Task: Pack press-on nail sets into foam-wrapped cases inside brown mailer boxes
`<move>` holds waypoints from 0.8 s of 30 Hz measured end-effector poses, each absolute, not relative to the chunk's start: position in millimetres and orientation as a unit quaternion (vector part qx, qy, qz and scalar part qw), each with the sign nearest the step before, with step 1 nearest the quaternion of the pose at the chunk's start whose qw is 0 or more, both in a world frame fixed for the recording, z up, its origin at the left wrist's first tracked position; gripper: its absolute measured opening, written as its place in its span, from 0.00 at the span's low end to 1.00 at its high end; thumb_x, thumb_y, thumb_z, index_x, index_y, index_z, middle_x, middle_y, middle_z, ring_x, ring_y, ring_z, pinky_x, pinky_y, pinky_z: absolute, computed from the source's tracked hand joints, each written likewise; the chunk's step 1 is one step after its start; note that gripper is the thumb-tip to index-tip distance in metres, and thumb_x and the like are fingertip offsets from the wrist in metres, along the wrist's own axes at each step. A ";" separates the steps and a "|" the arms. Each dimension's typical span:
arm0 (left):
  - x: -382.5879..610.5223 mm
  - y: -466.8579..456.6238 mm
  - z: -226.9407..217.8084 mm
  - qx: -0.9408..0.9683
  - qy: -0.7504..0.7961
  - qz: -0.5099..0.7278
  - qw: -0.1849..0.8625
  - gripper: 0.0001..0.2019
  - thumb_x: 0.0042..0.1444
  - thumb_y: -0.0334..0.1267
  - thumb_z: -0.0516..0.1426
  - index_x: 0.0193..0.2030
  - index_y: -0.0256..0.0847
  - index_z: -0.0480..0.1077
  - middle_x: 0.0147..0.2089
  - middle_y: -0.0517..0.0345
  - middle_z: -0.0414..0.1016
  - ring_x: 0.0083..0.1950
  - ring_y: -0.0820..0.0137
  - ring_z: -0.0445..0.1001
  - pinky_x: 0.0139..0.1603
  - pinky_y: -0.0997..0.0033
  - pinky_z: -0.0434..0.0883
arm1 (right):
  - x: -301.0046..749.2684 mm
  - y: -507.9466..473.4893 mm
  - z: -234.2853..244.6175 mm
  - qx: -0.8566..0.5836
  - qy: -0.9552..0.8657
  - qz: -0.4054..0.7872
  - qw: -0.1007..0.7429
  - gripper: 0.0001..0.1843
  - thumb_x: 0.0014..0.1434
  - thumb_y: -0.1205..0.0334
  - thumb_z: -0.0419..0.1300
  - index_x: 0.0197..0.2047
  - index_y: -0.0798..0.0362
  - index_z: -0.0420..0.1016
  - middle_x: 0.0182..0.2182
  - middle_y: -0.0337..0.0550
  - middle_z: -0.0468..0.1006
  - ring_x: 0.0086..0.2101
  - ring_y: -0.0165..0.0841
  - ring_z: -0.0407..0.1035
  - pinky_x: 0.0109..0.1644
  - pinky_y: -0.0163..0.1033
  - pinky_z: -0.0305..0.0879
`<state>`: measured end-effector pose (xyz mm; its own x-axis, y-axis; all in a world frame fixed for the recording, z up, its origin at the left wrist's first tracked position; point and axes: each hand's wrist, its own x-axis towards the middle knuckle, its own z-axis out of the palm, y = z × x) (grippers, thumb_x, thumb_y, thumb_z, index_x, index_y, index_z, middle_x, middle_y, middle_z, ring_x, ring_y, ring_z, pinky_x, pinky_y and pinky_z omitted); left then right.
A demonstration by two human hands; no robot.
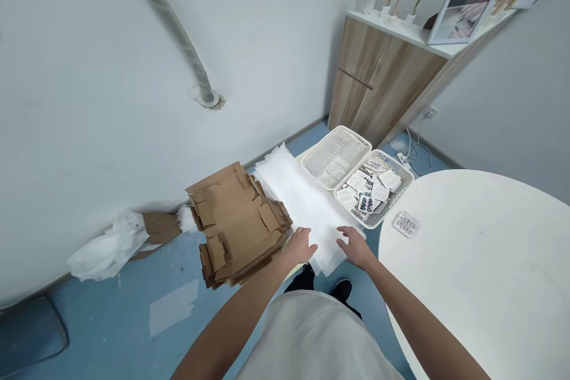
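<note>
A stack of thin white sheets (307, 202) lies in front of me, between the cardboard and the baskets. My left hand (300, 246) is over its near left edge, fingers apart, with nothing in it. Across from it, my right hand (355, 245) hovers by the near right edge, thumb and fingers spread and empty. I cannot tell whether either hand touches the sheets. Left of them is a pile of flat brown cardboard boxes (236, 214). Beyond my right hand, a white basket (373, 227) holds cards and small packs of press-on nails (366, 204).
Another white basket (307, 167) holds clear plastic cases. On the round white table (481, 273) at right lies a clear nail case (406, 224). A wooden cabinet (387, 77) stands behind, cables (418, 151) beside it. White plastic wrapping (111, 249) lies by the left wall.
</note>
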<state>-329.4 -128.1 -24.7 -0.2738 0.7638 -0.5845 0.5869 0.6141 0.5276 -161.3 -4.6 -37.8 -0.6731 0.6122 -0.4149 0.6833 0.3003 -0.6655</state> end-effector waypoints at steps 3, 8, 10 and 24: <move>-324.1 -118.1 -41.7 0.387 0.794 0.124 0.451 0.31 0.49 0.43 0.49 0.59 0.32 0.51 0.63 0.42 0.47 0.63 0.57 0.48 0.59 0.62 0.51 | -192.3 -9.0 -56.6 0.374 0.847 -0.374 0.056 0.25 0.53 0.63 0.49 0.55 0.54 0.58 0.57 0.51 0.55 0.56 0.40 0.52 0.53 0.43 0.55; -311.9 -98.2 -69.2 0.326 0.791 0.172 0.488 0.36 0.46 0.34 0.52 0.62 0.28 0.43 0.66 0.41 0.35 0.66 0.57 0.32 0.62 0.59 0.42 | -234.4 -13.2 -84.6 0.387 0.874 -0.277 0.101 0.30 0.52 0.68 0.49 0.59 0.60 0.51 0.60 0.55 0.49 0.60 0.43 0.41 0.56 0.45 0.48; -309.7 -94.0 -77.2 0.299 0.792 0.204 0.492 0.37 0.43 0.29 0.52 0.62 0.28 0.43 0.66 0.40 0.36 0.66 0.58 0.33 0.63 0.60 0.40 | -242.8 -13.5 -89.2 0.384 0.882 -0.251 0.111 0.27 0.53 0.69 0.48 0.58 0.59 0.54 0.58 0.55 0.54 0.58 0.42 0.45 0.55 0.45 0.48; -323.9 -78.1 -100.3 0.029 0.776 0.444 0.447 0.20 0.53 0.42 0.51 0.52 0.37 0.61 0.53 0.46 0.66 0.52 0.64 0.66 0.50 0.66 0.62 | -256.1 -18.5 -80.5 0.379 0.887 -0.255 0.064 0.13 0.54 0.66 0.50 0.43 0.54 0.67 0.38 0.47 0.70 0.37 0.35 0.63 0.36 0.36 0.55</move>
